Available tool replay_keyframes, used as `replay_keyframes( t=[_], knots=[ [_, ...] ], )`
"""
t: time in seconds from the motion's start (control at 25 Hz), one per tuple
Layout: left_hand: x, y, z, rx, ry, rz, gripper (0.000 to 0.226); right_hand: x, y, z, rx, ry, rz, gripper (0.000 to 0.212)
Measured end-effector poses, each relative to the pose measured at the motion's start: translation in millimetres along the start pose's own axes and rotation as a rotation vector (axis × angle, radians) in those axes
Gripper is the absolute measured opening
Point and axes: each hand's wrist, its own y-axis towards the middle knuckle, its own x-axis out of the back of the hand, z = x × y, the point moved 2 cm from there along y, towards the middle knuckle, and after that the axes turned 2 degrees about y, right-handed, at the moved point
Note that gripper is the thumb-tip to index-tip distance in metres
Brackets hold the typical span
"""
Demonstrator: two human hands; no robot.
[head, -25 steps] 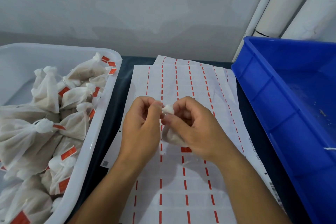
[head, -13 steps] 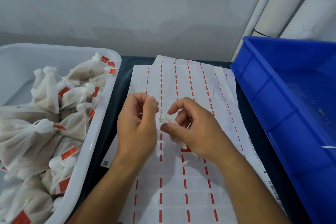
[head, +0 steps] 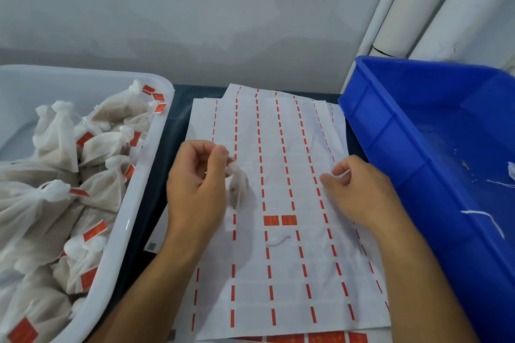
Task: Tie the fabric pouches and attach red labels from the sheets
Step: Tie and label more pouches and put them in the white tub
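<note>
Left hand (head: 195,192) pinches the pouch (head: 238,184) by its neck at frame centre, over the sheet (head: 278,273). Right hand (head: 359,192) pinches a thin string end (barely visible). Risk: string slips free, knot loosens, pouch drops. Two red labels (head: 280,220) remain lower centre; their print is unreadable.

Pretty even, cool-toned light all over, shadows kept soft under the hands. Motion blur is seen on the pouch (head: 238,181). Straight lines get bent near the edges by wide-angle distortion.
</note>
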Motion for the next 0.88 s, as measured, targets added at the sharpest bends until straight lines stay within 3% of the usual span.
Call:
replay_keyframes(
  t=[0.16,0.24,0.32,0.4,0.48,0.6,0.76,0.88],
  knots=[
    [0.8,-4.7,-2.7,-0.092,0.027,-0.003,0.004,2.4,-7.4,-14.7,-0.040,-0.035,-0.048,0.033],
    [2.9,-9.7,-11.2,-0.301,0.223,-0.018,0.022,1.6,-10.7,-16.9,-0.057,-0.043,-0.062,0.039],
    [0.5,-18.6,-18.0,-0.526,0.400,0.139,0.031,1.0,-13.0,-20.7,-0.081,-0.049,-0.056,0.045],
    [-9.7,-30.1,-19.3,-0.487,0.580,0.473,0.036,2.9,-14.3,-25.3,-0.089,-0.020,-0.053,0.047],
    [-21.8,-41.2,-11.0,-0.367,0.733,0.680,0.046,4.7,-13.6,-30.7,-0.080,0.023,-0.055,0.045],
    [-31.3,-46.8,4.4,-0.260,0.791,0.725,0.060,7.3,-14.6,-32.4,-0.072,0.086,-0.067,0.043],
    [-31.2,-41.6,16.7,-0.244,0.818,0.663,0.063,11.1,-13.2,-35.5,-0.080,0.148,-0.082,0.046],
    [-29.9,-40.6,19.2,-0.217,0.799,0.630,0.060,12.5,-13.6,-34.6,-0.098,0.334,0.033,0.028]
  ],
)
